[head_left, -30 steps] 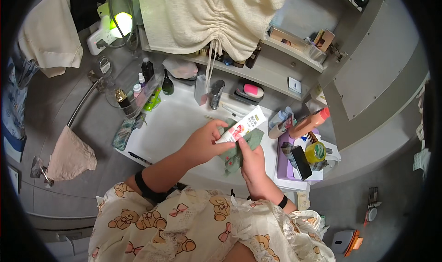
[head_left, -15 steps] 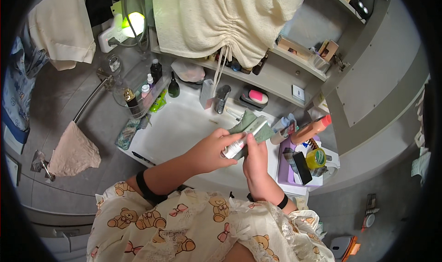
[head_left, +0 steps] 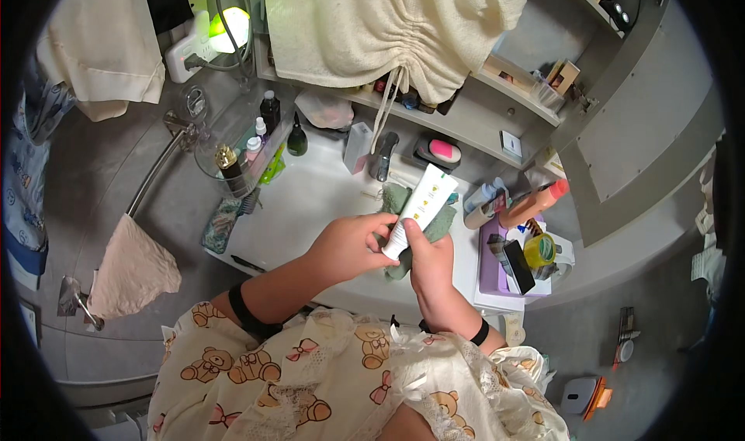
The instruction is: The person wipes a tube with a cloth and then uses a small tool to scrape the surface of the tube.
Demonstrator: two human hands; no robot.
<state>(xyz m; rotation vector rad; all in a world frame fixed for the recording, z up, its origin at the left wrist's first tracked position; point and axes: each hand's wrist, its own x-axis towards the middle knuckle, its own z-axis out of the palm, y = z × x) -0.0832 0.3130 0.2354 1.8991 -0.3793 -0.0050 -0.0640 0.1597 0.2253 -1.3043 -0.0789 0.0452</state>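
Observation:
Over the front of the white washbasin point(head_left: 291, 200) I hold a white squeeze tube point(head_left: 423, 202), tilted with its flat end up and away and its cap end toward me. My right hand point(head_left: 431, 264) is closed round it, thumb on its face, with a folded green cloth point(head_left: 441, 225) bunched beneath the tube in the same hand. My left hand point(head_left: 349, 243) comes in from the left, its fingers pinching the tube's cap end. The left palm is turned away, so some fingertips are hidden.
A faucet point(head_left: 386, 155) and a pink-and-white soap bar point(head_left: 445, 151) sit behind. To the right, a purple box point(head_left: 490, 266) carries a phone point(head_left: 518, 267) and yellow tape point(head_left: 539, 250). A glass shelf with bottles point(head_left: 227, 162) is at left; a cream cloth point(head_left: 388, 30) hangs above.
The tube has turned so its printed face and flat end now show. The green cloth has slid beneath it, and both hands have stayed at about the same place.

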